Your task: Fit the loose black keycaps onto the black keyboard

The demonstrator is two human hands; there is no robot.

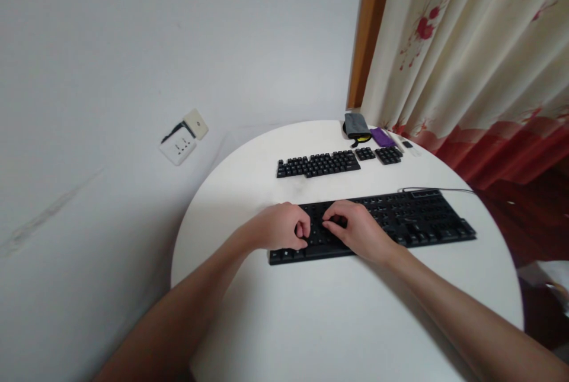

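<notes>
A long black keyboard [422, 219] lies across a round white table, many of its key positions bare of caps. My left hand [281, 227] is curled over the keyboard's left end, its fingertips bent in near the thumb. Close beside it, my right hand [359, 229] bends thumb and forefinger together over the left-middle keys. Something dark shows between these fingers, too small to make out. Behind the keyboard, loose black keycaps [322, 164] are laid out in rows, with a small keycap group [365, 153] and a number-pad group [388, 155] to their right.
A grey pouch [356, 125] and a purple cloth-like item [382, 137] lie at the table's [284, 323] back edge. The keyboard's cable [448, 189] runs off to the right. A white wall with a socket [178, 145] borders the left; a curtain [471, 62] hangs behind right.
</notes>
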